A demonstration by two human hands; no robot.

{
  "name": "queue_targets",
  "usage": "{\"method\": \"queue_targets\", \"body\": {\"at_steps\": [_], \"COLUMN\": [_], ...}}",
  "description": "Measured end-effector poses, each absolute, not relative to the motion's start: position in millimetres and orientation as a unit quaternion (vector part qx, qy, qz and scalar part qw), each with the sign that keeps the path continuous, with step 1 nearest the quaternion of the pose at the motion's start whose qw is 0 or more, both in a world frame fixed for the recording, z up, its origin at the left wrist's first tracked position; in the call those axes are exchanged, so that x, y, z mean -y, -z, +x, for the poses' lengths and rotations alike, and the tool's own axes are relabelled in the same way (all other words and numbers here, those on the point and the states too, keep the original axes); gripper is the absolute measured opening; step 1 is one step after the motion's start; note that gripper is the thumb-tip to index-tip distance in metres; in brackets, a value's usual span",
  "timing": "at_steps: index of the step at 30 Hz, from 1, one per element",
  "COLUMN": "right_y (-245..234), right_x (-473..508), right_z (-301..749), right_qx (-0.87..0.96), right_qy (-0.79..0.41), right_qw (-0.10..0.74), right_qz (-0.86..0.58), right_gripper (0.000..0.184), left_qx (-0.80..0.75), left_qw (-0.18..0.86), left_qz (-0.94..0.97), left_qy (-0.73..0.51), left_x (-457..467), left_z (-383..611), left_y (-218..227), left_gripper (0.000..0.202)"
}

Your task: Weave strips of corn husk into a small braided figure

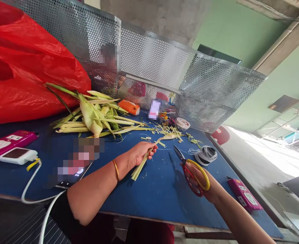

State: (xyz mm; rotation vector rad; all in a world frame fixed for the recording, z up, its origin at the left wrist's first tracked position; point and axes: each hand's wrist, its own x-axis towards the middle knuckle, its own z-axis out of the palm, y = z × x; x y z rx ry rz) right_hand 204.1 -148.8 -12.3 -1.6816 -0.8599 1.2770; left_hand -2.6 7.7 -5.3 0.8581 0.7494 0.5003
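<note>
My left hand is closed around a bundle of pale green corn husk strips. Their cut ends point toward me, and the thin twisted end sticks out past my fingers. In my right hand is a pair of scissors with one yellow and one red handle loop. The scissor blades point up and to the left, apart from the husk strips. Small husk cuttings lie scattered beyond my left hand. A spool of white string sits to the right, behind the scissors.
A pile of corn husks lies beside a big red plastic bag. A phone, a white power bank and magenta cases rest on the blue table. An orange packet and tape roll stand before the perforated metal screen.
</note>
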Motion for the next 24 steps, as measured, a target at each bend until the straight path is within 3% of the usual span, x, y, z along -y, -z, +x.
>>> {"method": "queue_targets", "body": {"at_steps": [4,7,11,15,18,20,21,24], "right_y": [25,33,37,40,36,26,19,-2], "right_x": [154,166,176,168,153,140,132,98], "right_z": [222,240,252,256,252,242,234,202], "right_qx": [0.424,0.495,0.532,0.578,0.594,0.613,0.629,0.649], "right_qy": [-0.331,-0.167,-0.092,-0.049,0.027,0.084,0.093,-0.080], "right_qw": [0.347,0.233,0.113,0.067,0.027,0.035,0.081,0.316], "right_qz": [-0.768,-0.820,-0.834,-0.811,-0.804,-0.785,-0.768,-0.688], "right_gripper": [0.051,0.050,0.050,0.049,0.038,0.027,0.024,0.034], "left_qx": [-0.348,-0.339,-0.325,-0.308,-0.292,-0.282,-0.276,-0.260], "left_qw": [0.813,0.817,0.821,0.826,0.833,0.831,0.828,0.804], "left_qz": [0.398,0.396,0.396,0.400,0.409,0.423,0.434,0.486], "left_qy": [-0.242,-0.245,-0.253,-0.251,-0.233,-0.226,-0.225,-0.225], "left_x": [-9,-11,-14,-16,-18,-19,-19,-15], "left_z": [-4,-8,-13,-18,-20,-21,-21,-20], "left_y": [3,-1,-8,-10,-9,-7,-7,-7], "left_gripper": [0.025,0.024,0.024,0.025,0.023,0.021,0.020,0.019]}}
